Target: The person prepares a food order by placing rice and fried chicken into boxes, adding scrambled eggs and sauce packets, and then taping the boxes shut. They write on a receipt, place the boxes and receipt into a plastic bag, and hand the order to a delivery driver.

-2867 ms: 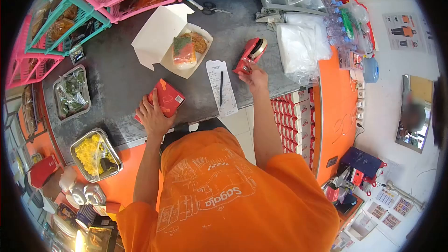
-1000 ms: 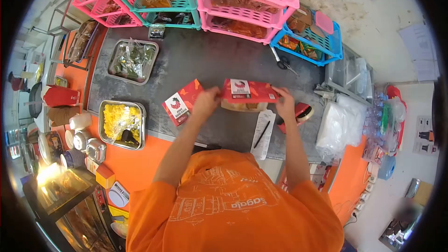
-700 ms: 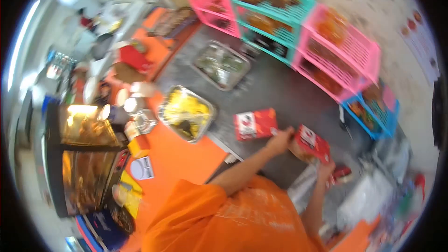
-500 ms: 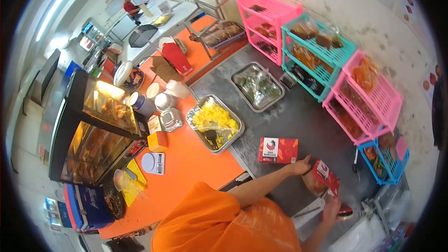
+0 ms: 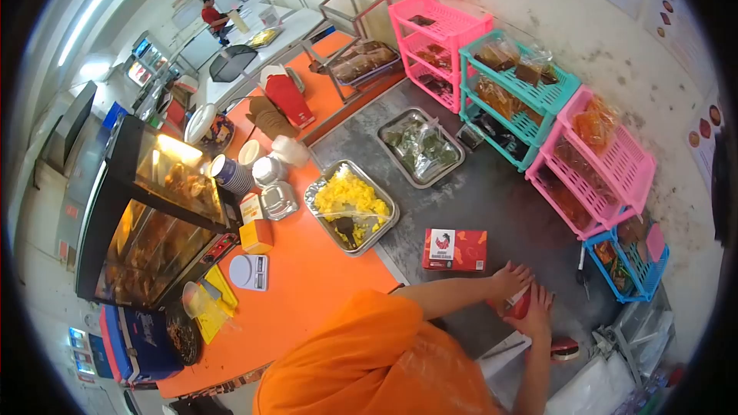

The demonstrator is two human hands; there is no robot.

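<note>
A small red cardboard food box (image 5: pixel 520 307) is at the right side of the dark counter, largely covered by my hands. My left hand (image 5: pixel 510 281) lies over its far left side, fingers curved against it. My right hand (image 5: pixel 536 312) grips its right side, with the fingertips near those of the left. Just to the left stands a closed red food box (image 5: pixel 455 250) with a white panel and a rooster logo. White paper (image 5: pixel 503 353) with a thin dark item on it lies below my hands, beside a red and silver object (image 5: pixel 565 348) I cannot identify.
A metal tray of yellow food (image 5: pixel 352 200) and a tray of wrapped green leaves (image 5: pixel 421 146) sit further back. Coloured racks (image 5: pixel 530 100) line the wall. A scale (image 5: pixel 248 272) and a lit food warmer (image 5: pixel 157 215) stand left. Another person (image 5: pixel 213 15) is far off.
The box in my hands was tilted with its red flap raised; now both hands are closed round it. My hands have come closer together, and my right hand has moved up.
</note>
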